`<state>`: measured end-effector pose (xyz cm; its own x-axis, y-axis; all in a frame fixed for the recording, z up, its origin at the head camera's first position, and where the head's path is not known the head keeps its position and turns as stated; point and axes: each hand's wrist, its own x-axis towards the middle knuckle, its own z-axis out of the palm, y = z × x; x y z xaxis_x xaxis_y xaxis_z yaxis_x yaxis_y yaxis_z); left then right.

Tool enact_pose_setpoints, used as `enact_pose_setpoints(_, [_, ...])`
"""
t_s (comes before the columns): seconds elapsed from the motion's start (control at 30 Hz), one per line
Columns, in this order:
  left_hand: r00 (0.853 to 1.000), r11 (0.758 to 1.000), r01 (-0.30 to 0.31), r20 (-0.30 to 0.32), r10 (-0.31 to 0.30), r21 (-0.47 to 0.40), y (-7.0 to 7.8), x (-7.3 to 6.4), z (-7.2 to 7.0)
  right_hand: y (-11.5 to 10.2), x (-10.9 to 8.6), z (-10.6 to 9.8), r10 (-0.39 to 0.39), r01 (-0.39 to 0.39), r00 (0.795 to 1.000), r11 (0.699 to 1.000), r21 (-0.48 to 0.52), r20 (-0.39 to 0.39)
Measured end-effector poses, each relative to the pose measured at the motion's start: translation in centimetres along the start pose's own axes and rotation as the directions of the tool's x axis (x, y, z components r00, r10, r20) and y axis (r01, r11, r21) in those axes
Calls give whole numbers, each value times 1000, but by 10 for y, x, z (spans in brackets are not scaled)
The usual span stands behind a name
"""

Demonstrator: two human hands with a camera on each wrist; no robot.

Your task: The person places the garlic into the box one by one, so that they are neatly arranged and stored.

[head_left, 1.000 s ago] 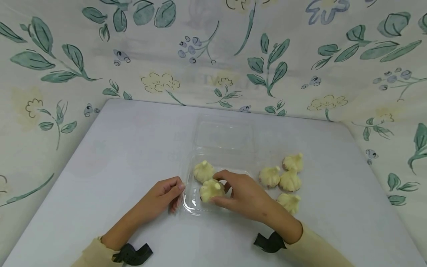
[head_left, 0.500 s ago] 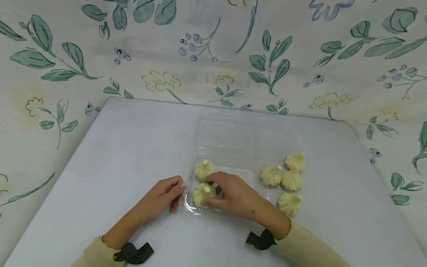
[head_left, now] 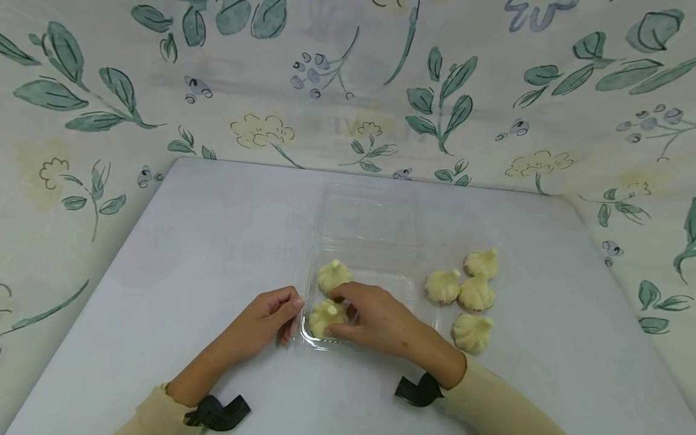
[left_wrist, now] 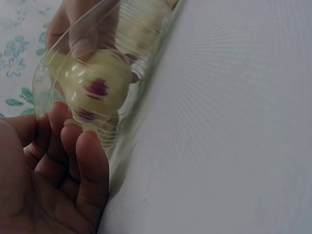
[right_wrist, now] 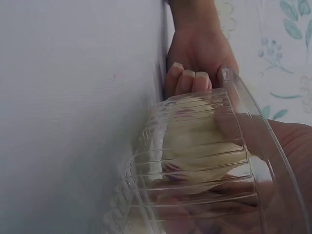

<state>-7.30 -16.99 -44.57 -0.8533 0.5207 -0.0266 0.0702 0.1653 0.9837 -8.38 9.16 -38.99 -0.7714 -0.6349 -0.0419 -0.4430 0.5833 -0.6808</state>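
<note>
A clear plastic clamshell container [head_left: 380,279] lies with its lid folded back on the white table. Inside it, at the near left corner, my right hand [head_left: 375,320] grips a pale yellow garlic bulb [head_left: 322,318] between thumb and fingers. Purple patches show on this bulb through the ribbed wall in the left wrist view. Just behind sits a second garlic bulb [head_left: 333,275]. My left hand [head_left: 266,320] holds the container's left rim, its thumb on top and fingers curled below against the wall [left_wrist: 109,139].
Several more garlic bulbs [head_left: 476,294] lie in a loose group on the table [head_left: 228,229], right of the container. The transparent lid [head_left: 368,217] lies flat toward the back. A floral cloth [head_left: 348,78] rises behind the table.
My right hand has moved left inside the container, bringing the garlic bulb into the near left corner. My left hand has stayed at the rim.
</note>
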Motion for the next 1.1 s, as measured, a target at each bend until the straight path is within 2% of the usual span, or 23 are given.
enact_pose_setpoints(0.4, [1000,1000,0,2,0,-1,0,0,1,0,-1,2,-7,7,1000,1000,-8,-21])
enact_pose_setpoints(0.87, [1000,1000,9,-3,-9,-1,5,-1,0,2,-3,0,-5,5,1000,1000,5,-6])
enact_pose_setpoints(1.1, [1000,1000,7,-3,-7,-2,3,0,0,2,-7,-5,43,-43,999,999,19,2])
